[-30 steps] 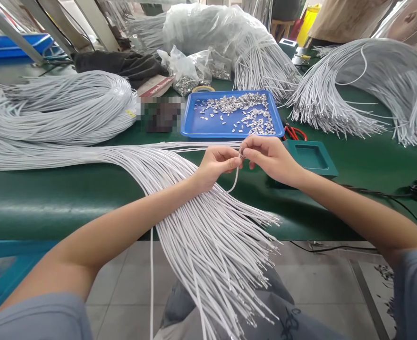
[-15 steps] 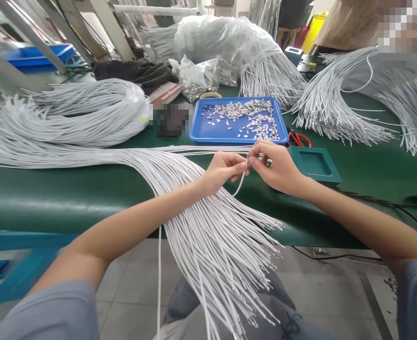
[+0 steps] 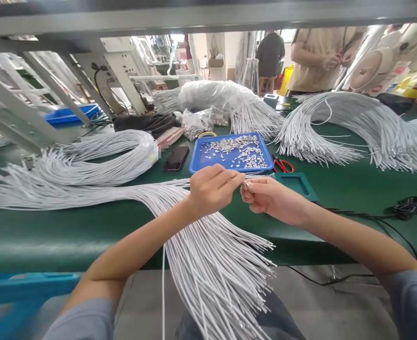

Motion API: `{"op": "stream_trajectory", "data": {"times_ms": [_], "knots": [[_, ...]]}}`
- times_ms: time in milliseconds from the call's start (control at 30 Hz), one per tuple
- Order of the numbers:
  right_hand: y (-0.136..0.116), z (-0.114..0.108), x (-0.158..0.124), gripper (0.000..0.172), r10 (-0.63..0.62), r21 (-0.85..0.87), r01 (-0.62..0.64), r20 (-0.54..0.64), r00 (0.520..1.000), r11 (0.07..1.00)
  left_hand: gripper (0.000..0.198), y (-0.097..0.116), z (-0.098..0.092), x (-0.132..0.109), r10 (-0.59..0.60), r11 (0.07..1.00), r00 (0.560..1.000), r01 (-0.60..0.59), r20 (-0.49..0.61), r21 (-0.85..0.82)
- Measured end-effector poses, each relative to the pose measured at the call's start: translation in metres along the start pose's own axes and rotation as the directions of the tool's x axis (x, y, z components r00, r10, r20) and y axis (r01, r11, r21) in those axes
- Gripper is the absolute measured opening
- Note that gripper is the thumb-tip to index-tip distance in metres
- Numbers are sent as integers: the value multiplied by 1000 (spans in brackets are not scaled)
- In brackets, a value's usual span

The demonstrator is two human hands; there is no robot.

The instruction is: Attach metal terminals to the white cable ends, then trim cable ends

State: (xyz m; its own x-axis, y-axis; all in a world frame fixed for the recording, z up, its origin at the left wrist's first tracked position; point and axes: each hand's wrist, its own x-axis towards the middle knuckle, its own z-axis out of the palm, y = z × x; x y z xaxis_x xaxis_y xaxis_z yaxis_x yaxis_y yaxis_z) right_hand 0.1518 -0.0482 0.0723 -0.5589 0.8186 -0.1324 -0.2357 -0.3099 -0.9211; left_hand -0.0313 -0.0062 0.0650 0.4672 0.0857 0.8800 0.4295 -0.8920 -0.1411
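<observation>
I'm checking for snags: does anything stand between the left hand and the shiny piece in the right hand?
Nothing visible does: the left hand has its fingertips beside the shiny piece in the right hand, though contact is unclear. The white wire bundle passes beneath the left forearm, outside that gap.

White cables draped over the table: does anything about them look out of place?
One white cable looks odd: it hangs straight down past the edge of the green table, apart from the bundle, whose ends fan out toward the right. No damage is evident.
</observation>
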Motion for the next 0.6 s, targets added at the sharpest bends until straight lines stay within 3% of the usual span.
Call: {"op": "stream_trajectory", "data": {"times_ms": [67,100,133,167,200,233,267,300,367,467,600], "knots": [[0,-5,2,20,-185,-224,161,-90,979,961,12,10,-3,6,-248,956,968,248,19,-159],[1,-9,4,15,-336,-385,263,-135,932,885,11,13,-5,8,-388,881,917,398,92,-256],[3,-14,8,12,-516,-565,358,-144,844,743,11,15,-6,11,-504,773,843,538,191,-337],[5,-19,11,12,-692,-738,420,-89,716,529,12,15,-8,13,-584,647,756,653,295,-393],[7,-23,15,16,-821,-864,431,37,569,259,13,14,-9,16,-627,522,674,736,390,-432],[8,-28,19,20,-877,-918,397,205,435,-17,14,12,-9,18,-643,409,607,788,468,-460],[9,-31,23,23,-867,-906,339,368,336,-253,15,10,-9,19,-642,312,553,821,531,-477],[9,-34,25,24,-825,-862,278,494,275,-423,16,7,-9,20,-634,232,508,844,582,-484],[8,-36,28,24,-750,-785,204,619,233,-584,19,3,-7,20,-621,118,435,874,653,-471],[6,-37,28,20,-718,-751,165,660,222,-639,23,2,-3,16,-605,37,361,903,709,-428],[6,-40,27,12,-675,-699,145,715,183,-701,25,4,-1,13,-567,-22,306,923,765,-385]]}}
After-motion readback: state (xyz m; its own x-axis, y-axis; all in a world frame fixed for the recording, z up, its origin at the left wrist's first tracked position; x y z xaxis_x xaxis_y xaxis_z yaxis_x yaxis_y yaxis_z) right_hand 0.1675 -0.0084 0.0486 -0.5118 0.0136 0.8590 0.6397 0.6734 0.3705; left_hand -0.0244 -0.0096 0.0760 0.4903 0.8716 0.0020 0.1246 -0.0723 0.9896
